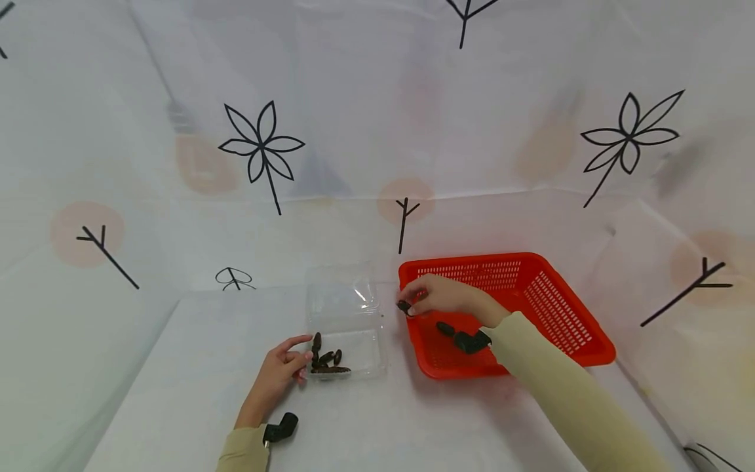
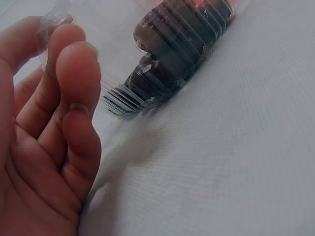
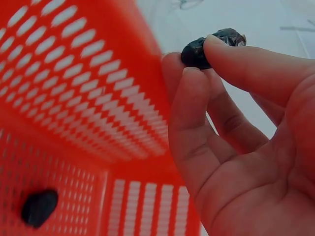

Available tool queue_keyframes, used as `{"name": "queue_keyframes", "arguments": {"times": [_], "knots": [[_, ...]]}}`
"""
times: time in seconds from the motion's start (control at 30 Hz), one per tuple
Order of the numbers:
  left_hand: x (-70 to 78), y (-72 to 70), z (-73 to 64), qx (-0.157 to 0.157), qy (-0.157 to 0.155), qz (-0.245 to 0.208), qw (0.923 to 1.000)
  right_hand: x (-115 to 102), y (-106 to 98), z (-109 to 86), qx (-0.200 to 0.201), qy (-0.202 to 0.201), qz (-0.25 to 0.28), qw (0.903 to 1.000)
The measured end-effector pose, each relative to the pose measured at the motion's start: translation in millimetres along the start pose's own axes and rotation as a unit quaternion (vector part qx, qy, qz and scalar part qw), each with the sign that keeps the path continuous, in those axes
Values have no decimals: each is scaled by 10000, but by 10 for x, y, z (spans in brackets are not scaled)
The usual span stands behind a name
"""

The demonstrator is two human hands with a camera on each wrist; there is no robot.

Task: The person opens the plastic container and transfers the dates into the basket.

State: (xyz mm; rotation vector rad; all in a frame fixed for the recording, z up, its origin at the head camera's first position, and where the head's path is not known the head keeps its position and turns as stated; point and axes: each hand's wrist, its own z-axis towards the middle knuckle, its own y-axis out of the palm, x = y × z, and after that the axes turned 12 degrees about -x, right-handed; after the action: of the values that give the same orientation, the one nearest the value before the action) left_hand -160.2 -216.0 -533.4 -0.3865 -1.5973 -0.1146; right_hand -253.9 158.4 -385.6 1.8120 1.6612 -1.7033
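Observation:
Between thumb and fingertips, my right hand (image 1: 448,295) pinches a dark, wrinkled date (image 3: 216,46) at the left rim of the red plastic basket (image 1: 566,311). Another date (image 1: 445,328) lies on the basket's floor, below the right wrist. My left hand (image 1: 277,373) holds the left edge of a clear plastic box (image 1: 362,347), its index finger over the rim. Several dates (image 2: 172,46) are gathered in the left part of that box, and in the left wrist view they show through its ribbed wall.
The box's clear lid (image 1: 339,295) is folded back behind it. White cloth covers the table (image 1: 171,400); a white sheet (image 1: 354,131) with drawn leaves and twigs hangs behind and at the sides. The basket stands to the right of the box, with a gap between them.

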Motion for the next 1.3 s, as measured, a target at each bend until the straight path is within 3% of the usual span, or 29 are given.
{"name": "queue_keyframes", "arguments": {"times": [0.23,0.63,0.97,1.3], "knots": [[-14,-1,8,7,-45,29,10000,274,-99,-215,252,152,137,9995],[-26,4,1,-25,-31,-61,10000,812,-195,-372,467,787,204,9956],[-20,-16,-6,-121,18,-67,9999,1066,-173,-423,317,1139,107,9929],[-22,-21,0,-151,57,-64,9998,1180,-142,-434,215,1195,226,9923]]}}
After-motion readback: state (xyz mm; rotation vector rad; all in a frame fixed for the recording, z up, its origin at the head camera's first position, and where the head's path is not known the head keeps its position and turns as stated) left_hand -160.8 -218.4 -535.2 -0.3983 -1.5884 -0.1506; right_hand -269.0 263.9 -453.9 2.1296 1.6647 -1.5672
